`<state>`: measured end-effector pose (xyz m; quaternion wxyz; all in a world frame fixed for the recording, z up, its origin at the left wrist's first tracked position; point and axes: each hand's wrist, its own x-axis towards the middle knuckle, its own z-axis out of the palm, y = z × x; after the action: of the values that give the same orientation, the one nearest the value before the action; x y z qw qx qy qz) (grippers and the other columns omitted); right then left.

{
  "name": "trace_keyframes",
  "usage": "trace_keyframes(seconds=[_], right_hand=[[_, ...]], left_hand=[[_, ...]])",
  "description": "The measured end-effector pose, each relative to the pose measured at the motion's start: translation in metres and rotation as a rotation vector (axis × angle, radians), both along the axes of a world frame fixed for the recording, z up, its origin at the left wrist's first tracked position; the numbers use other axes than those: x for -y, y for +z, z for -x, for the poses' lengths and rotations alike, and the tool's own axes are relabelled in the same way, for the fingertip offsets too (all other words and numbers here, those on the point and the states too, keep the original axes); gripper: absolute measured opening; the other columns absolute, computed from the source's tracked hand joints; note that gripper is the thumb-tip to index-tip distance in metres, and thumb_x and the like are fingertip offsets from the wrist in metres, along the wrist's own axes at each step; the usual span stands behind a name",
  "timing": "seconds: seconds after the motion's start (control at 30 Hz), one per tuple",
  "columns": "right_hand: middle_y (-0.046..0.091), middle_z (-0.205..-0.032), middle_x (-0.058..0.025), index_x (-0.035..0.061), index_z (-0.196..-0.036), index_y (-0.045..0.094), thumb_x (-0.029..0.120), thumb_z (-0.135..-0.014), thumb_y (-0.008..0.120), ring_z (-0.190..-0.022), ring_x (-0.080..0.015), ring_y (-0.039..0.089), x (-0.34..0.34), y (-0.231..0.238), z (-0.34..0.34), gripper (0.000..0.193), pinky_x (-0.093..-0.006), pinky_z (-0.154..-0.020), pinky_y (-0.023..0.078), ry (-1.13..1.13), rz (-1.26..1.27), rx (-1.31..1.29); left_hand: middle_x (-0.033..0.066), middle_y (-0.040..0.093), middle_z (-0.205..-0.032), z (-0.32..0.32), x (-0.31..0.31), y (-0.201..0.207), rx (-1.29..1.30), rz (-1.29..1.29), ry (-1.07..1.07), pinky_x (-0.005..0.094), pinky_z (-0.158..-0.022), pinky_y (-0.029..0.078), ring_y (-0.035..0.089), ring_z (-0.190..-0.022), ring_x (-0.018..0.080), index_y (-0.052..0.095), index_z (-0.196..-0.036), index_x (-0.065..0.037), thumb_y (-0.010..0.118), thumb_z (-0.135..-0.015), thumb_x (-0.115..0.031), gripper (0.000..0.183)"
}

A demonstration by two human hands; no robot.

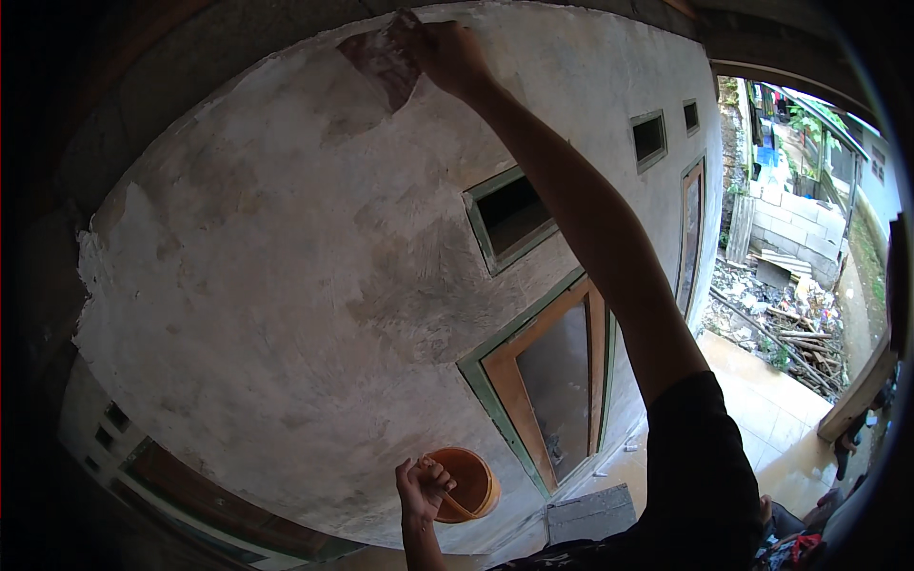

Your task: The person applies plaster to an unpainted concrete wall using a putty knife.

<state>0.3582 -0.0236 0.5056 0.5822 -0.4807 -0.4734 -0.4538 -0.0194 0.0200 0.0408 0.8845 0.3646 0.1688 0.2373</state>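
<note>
My right arm reaches up across the view to the top of a patchy white plastered wall (286, 219). There, my right hand (452, 59) is closed on a flat reddish-brown scraper (381, 65) streaked with white, its broad face against or very near the wall. Low in the view, my left hand (422, 488) is a fist at the near side of an orange bucket (484, 490), gripping what looks like its handle. How much the bucket holds I cannot make out.
A green-framed vent opening (514, 224) and a wood-framed window (557, 390) break the wall. Below stands a grey block-like object (590, 514). To the right are a tiled floor (771, 409), a rubble heap (790, 324) and a partly visible person (800, 523).
</note>
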Motion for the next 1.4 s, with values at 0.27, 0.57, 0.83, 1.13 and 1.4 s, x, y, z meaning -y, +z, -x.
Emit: trace_keyframes(seconds=[0.27, 0.57, 0.83, 1.13, 1.4], right_hand=[[0.064, -0.073, -0.0193, 0.0041, -0.083, 0.068, 0.041, -0.089, 0.049, -0.068, -0.0364, 0.063, 0.064, 0.003, -0.102, 0.042, -0.0480, -0.059, 0.046, -0.284, -0.125, -0.358], [0.063, -0.066, -0.0194, 0.0034, -0.075, 0.068, 0.046, -0.093, 0.041, -0.059, -0.0356, 0.062, 0.055, -0.006, -0.099, 0.054, -0.0470, -0.054, 0.044, -0.486, -0.086, -0.440], [0.064, -0.076, -0.0209, 0.0047, -0.088, 0.066, 0.028, -0.090, 0.051, -0.076, -0.0404, 0.062, 0.001, -0.005, 0.020, 0.028, -0.0505, -0.071, 0.048, -0.330, -0.168, 0.058], [0.061, -0.064, -0.0204, 0.0006, -0.070, 0.063, 0.021, -0.086, 0.056, -0.062, -0.0384, 0.060, -0.036, -0.023, 0.151, 0.027, -0.0469, -0.062, 0.048, 0.248, -0.103, 0.182], [0.065, -0.079, -0.0183, 0.0087, -0.087, 0.068, 0.031, -0.083, 0.056, -0.076, -0.0383, 0.063, -0.022, -0.017, 0.057, 0.025, -0.0479, -0.068, 0.050, 0.123, -0.001, 0.030]], left_hand=[[-0.0025, 0.024, -0.061, -0.012, -0.001, 0.006, -0.005, 0.011, -0.005, 0.0312, -0.055, 0.030, 0.025, -0.052, 0.0124, 0.044, -0.081, -0.013, 0.042, -0.086, -0.047, 0.034], [-0.0024, 0.023, -0.060, -0.007, -0.005, 0.007, -0.001, -0.008, -0.012, 0.0317, -0.055, 0.031, 0.024, -0.051, 0.0125, 0.043, -0.080, -0.013, 0.042, -0.087, -0.047, 0.034], [-0.0022, 0.023, -0.060, -0.010, -0.002, 0.009, -0.023, -0.007, 0.004, 0.0317, -0.054, 0.030, 0.024, -0.051, 0.0127, 0.045, -0.081, -0.012, 0.041, -0.087, -0.047, 0.035], [-0.0016, 0.023, -0.060, -0.016, 0.002, 0.011, -0.014, -0.016, -0.022, 0.0327, -0.055, 0.032, 0.025, -0.052, 0.0135, 0.042, -0.078, -0.014, 0.041, -0.088, -0.045, 0.033], [-0.0017, 0.023, -0.060, -0.008, 0.002, 0.012, -0.020, 0.007, -0.022, 0.0322, -0.054, 0.030, 0.024, -0.052, 0.0135, 0.042, -0.078, -0.014, 0.043, -0.086, -0.046, 0.034]])
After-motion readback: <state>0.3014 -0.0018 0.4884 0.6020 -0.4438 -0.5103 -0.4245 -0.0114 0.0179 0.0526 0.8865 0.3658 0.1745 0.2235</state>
